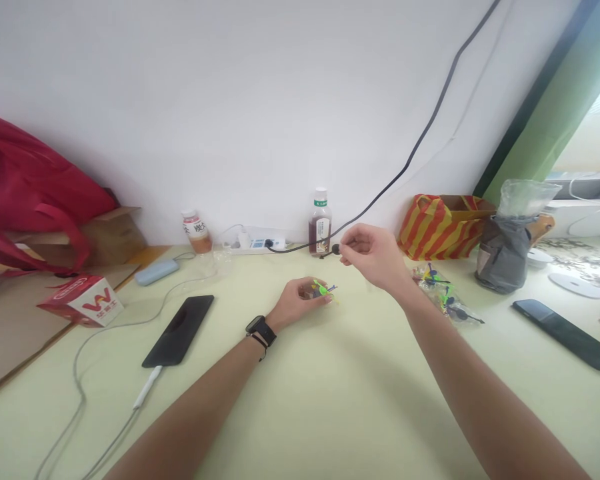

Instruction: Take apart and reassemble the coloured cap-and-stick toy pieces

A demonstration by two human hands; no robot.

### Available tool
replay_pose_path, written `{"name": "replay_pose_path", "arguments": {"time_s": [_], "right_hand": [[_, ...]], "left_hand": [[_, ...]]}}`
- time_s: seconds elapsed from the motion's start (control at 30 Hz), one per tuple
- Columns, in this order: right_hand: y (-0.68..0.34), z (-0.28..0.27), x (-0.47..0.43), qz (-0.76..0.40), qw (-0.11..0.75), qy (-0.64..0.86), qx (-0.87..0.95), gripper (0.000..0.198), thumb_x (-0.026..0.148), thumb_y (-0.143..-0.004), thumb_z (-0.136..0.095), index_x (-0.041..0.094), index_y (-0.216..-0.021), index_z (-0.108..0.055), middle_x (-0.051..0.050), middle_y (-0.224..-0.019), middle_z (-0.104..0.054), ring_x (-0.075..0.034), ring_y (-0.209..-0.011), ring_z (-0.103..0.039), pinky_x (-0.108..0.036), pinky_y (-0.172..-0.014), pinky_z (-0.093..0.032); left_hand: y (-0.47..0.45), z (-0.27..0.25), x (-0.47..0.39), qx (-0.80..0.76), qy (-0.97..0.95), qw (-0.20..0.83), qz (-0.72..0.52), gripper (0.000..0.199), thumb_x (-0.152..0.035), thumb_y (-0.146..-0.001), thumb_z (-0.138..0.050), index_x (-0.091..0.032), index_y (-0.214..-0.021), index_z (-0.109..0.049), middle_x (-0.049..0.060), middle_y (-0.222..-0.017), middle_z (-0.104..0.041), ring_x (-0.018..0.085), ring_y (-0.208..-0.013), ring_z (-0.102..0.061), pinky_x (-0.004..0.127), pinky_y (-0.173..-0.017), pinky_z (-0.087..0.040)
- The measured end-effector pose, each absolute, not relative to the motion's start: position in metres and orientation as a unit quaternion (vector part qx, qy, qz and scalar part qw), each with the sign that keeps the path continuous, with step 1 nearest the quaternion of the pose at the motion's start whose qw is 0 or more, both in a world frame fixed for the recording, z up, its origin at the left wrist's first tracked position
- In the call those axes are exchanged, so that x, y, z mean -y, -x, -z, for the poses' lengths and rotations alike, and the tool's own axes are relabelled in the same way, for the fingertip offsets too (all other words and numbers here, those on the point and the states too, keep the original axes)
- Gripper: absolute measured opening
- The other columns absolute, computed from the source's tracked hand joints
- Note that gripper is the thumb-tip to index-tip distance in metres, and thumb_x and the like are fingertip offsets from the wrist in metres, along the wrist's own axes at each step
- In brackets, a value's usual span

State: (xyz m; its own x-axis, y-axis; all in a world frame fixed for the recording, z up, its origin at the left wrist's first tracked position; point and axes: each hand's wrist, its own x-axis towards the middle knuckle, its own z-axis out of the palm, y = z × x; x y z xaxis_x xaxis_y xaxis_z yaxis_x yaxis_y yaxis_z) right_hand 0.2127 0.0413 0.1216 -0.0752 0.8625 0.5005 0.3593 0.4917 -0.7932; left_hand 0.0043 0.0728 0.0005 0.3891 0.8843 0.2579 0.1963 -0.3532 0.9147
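My left hand [300, 298] rests on the pale table, its fingers curled around a small toy of bright green, yellow and blue plastic parts [321, 288]. Part of that toy is hidden by the fingers. Raised to the right of it, my right hand [367, 253] is closed in a pinch. At its fingertips sticks out a small black piece with a round end and a thin stem [335, 249]. Beside my right forearm lies a clear plastic bag of similar coloured parts [447, 300].
Along the wall stand a dark drink bottle [321, 227], a power strip [257, 243] with a black cable, and another bottle [197, 233]. Phones lie left [179, 331] and right [567, 333]. A striped bag [437, 230] and grey pouch [504, 257] stand right; a red-white box [83, 300] left.
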Motion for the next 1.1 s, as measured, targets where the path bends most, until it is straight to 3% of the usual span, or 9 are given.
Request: {"name": "replay_pose_path", "arguments": {"time_s": [0.2, 0.5, 0.67, 0.8, 1.0, 1.1], "right_hand": [[-0.208, -0.121, -0.036, -0.165, 0.418, 0.463, 0.764, 0.012, 0.021, -0.086, -0.057, 0.019, -0.083, -0.069, -0.003, -0.076, -0.071, -0.016, -0.068, -0.065, -0.027, -0.065, -0.05], [-0.213, -0.126, -0.03, -0.148, 0.274, 0.473, 0.824, 0.023, 0.015, -0.086, -0.053, 0.019, -0.093, -0.075, -0.003, -0.078, -0.069, -0.018, -0.072, -0.06, -0.028, -0.067, -0.043], [-0.21, -0.128, -0.025, -0.12, 0.275, 0.485, 0.822, 0.023, 0.015, -0.092, -0.046, 0.02, -0.086, -0.067, -0.001, -0.076, -0.064, -0.015, -0.067, -0.053, -0.026, -0.061, -0.036], [-0.21, -0.124, -0.032, -0.038, 0.286, 0.509, 0.811, 0.024, 0.015, -0.092, -0.05, 0.019, -0.076, -0.068, -0.006, -0.086, -0.067, -0.017, -0.075, -0.056, -0.028, -0.066, -0.036], [-0.207, -0.116, -0.039, -0.068, 0.334, 0.5, 0.796, 0.019, 0.019, -0.09, -0.056, 0.022, -0.093, -0.074, -0.003, -0.086, -0.073, -0.016, -0.067, -0.059, -0.028, -0.065, -0.04], [-0.198, -0.111, -0.039, -0.107, 0.371, 0.5, 0.775, 0.014, 0.022, -0.088, -0.06, 0.021, -0.092, -0.073, -0.003, -0.09, -0.075, -0.014, -0.063, -0.059, -0.027, -0.064, -0.043]], "left_hand": [[-0.005, 0.003, -0.075, -0.362, -0.714, 0.437, -0.411, 0.045, -0.051, -0.08, -0.079, -0.015, -0.107, -0.075, 0.009, -0.092, -0.078, 0.021, -0.079, -0.071, 0.028, -0.066, -0.051], [-0.005, 0.002, -0.073, -0.373, -0.721, 0.419, -0.408, 0.046, -0.047, -0.072, -0.087, -0.017, -0.104, -0.076, 0.005, -0.088, -0.076, 0.018, -0.076, -0.066, 0.026, -0.065, -0.049], [-0.005, 0.003, -0.074, -0.382, -0.723, 0.416, -0.396, 0.047, -0.045, -0.07, -0.088, -0.018, -0.107, -0.076, 0.003, -0.084, -0.074, 0.015, -0.071, -0.063, 0.025, -0.062, -0.047], [-0.005, 0.005, -0.076, -0.383, -0.729, 0.405, -0.398, 0.048, -0.044, -0.068, -0.089, -0.018, -0.106, -0.077, 0.003, -0.082, -0.072, 0.015, -0.07, -0.062, 0.025, -0.062, -0.046], [-0.005, 0.007, -0.078, -0.387, -0.725, 0.4, -0.406, 0.05, -0.045, -0.066, -0.09, -0.018, -0.106, -0.077, 0.001, -0.077, -0.071, 0.014, -0.065, -0.059, 0.024, -0.059, -0.044], [-0.006, 0.007, -0.077, -0.4, -0.713, 0.394, -0.421, 0.05, -0.046, -0.065, -0.09, -0.016, -0.103, -0.077, 0.002, -0.077, -0.072, 0.013, -0.06, -0.056, 0.025, -0.055, -0.042]]}}
